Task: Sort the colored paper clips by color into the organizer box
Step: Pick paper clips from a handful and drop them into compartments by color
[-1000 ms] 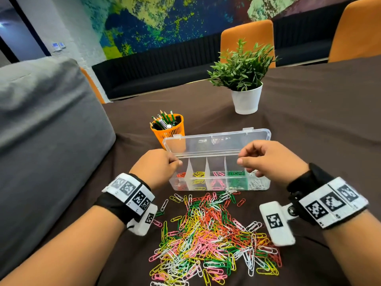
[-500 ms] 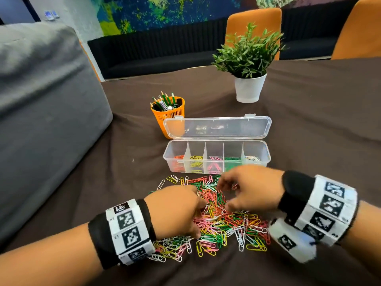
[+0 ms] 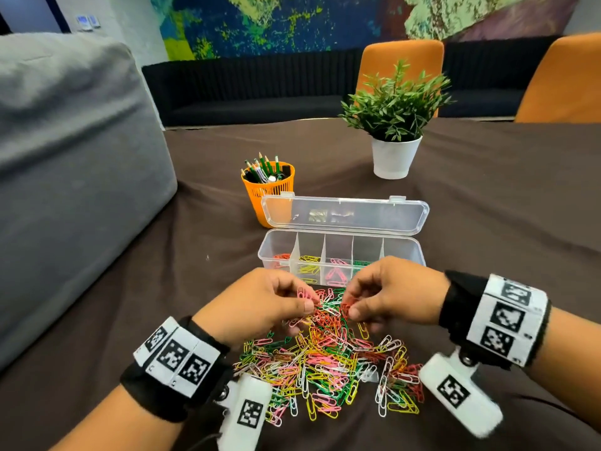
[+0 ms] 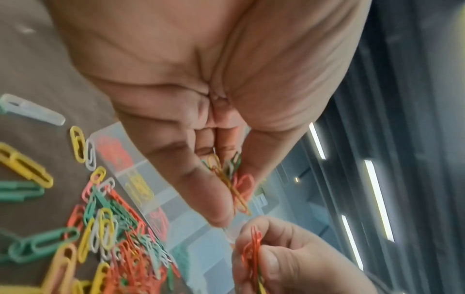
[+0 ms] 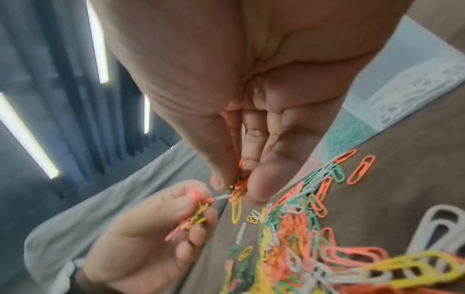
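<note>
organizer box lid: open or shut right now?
Open. The clear lid stands tilted back behind the organizer box, leaving all five compartments exposed, with sorted clips visible inside.

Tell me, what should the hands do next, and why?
Probably carry the red clips in the right hand to the far-left compartment of the organizer box, since red ones already lie there. The left hand pinches a mixed bunch that seems to need separating first.

We saw mixed-colour paper clips (image 3: pixel 328 362) heaped before the open clear organizer box (image 3: pixel 341 252), its compartments holding sorted clips.
</note>
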